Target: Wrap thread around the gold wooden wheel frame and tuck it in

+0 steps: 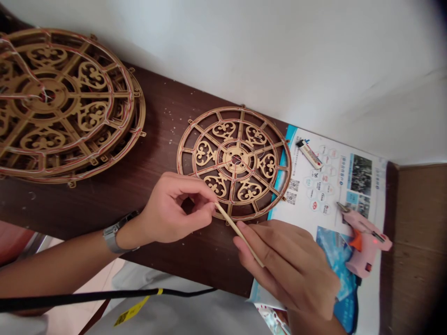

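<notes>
My right hand (293,265) grips a thin pale wooden stick (228,218) between thumb and fingers. At the stick's upper tip, my left hand (178,204) is closed in a pinch, thumb against forefinger; whether something tiny is also there I cannot make out. Both hands are over the near edge of a round gold openwork frame (245,160), which lies flat on the dark table. This frame has scroll ornaments, spokes and a hub, with thin red and white wires along its rings. My left hand hides a little of its near left rim.
Several similar wired frames (42,111) are stacked at left on the brown table (160,102). A printed sheet (331,139) at right bears a pink glue gun (366,242) and a small white, black-ended block (310,154). A pale wall rises behind. A black cord (87,298) crosses below.
</notes>
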A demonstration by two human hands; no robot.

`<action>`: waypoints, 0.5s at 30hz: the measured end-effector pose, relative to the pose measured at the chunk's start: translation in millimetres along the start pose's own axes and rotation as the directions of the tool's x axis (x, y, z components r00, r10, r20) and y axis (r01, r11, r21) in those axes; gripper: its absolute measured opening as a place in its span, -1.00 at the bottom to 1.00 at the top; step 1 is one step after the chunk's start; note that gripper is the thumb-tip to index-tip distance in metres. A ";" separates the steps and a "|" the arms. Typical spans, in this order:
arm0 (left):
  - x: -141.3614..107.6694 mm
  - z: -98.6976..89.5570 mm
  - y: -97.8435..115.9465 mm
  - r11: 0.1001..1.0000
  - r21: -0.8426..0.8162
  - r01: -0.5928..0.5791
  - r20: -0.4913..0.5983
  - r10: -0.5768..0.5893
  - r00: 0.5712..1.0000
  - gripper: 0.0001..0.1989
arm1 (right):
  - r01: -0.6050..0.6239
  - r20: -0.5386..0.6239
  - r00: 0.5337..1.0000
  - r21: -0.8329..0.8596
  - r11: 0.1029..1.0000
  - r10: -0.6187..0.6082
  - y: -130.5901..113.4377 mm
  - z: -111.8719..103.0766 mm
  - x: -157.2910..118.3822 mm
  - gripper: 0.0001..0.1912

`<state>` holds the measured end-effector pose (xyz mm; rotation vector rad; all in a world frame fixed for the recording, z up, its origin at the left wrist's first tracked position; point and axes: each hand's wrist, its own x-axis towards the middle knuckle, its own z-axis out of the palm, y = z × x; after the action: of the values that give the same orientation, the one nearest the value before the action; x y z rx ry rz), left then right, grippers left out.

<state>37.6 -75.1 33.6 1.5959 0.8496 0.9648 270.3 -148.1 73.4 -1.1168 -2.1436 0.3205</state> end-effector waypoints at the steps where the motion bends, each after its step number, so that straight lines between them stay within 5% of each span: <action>1: -0.1 0.0 -0.2 1.000 -0.003 0.003 -0.003 -0.003 1.000 -0.89 | 0.005 0.007 1.000 -0.003 1.000 -0.005 -0.5 0.4 0.6 -0.83; 15: 2.3 -0.4 1.1 0.999 0.006 -0.039 0.011 0.039 0.999 -0.89 | -0.015 0.018 1.000 0.027 1.000 0.015 -0.1 -2.5 1.5 -0.81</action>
<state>38.3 -73.1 35.1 1.6271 0.8176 0.9815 271.4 -147.2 76.0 -1.1191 -2.1411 0.3667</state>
